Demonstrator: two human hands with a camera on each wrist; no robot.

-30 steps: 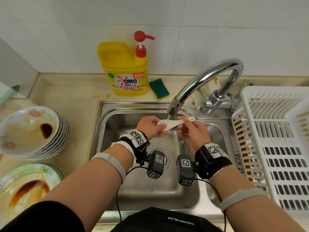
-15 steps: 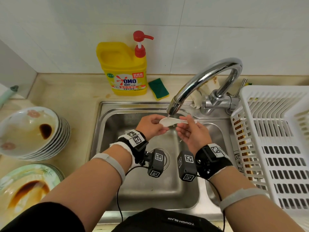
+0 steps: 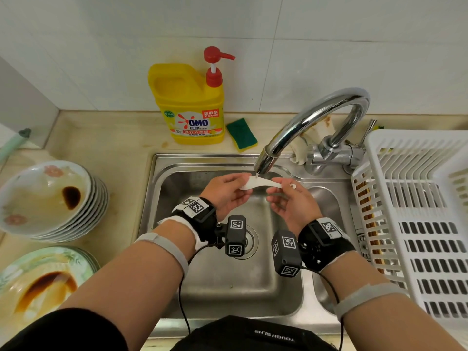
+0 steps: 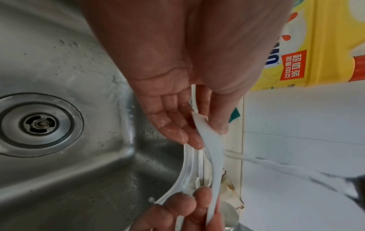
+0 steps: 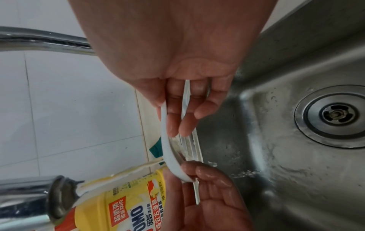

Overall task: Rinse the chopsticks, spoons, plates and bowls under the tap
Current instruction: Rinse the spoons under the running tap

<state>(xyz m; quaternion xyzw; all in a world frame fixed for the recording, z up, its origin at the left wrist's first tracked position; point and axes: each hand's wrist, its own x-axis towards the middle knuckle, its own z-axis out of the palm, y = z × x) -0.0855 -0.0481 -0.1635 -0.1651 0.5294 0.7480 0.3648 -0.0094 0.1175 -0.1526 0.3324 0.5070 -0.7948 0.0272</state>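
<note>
While water runs from the tap (image 3: 311, 122), I log the item in hand: one white spoon (image 3: 260, 184), held level over the sink (image 3: 177, 168), its bowl end directly under the spout.

Hands: left hand (image 3: 224, 192) pinches the bowl end between thumb and wet fingers (image 4: 173, 125); right hand (image 3: 293, 203) pinches the handle, fingers (image 5: 177, 118) lying along it. Both clamped on the one spoon, a short stretch of it bare between them.

Stock awaiting, at 9 o'clock of the sink: bowls (image 3: 50, 198), stacked, top one stained brown. At 8 o'clock: plates (image 3: 38, 282), stacked, sauce-smeared. At 3 o'clock: rack (image 3: 417, 198), with what look like chopsticks (image 3: 369, 224) behind its slats. At 12 o'clock: soap jug (image 3: 190, 102) and sponge (image 3: 241, 134).

Step, as I judge it: spoon rinse, mid-way; bowls and plates untouched.

Next move, my reading: turn the spoon so the stream reaches both faces, then carry it right-handed to the rack; wet porcelain may slip, so grip firmly
</note>
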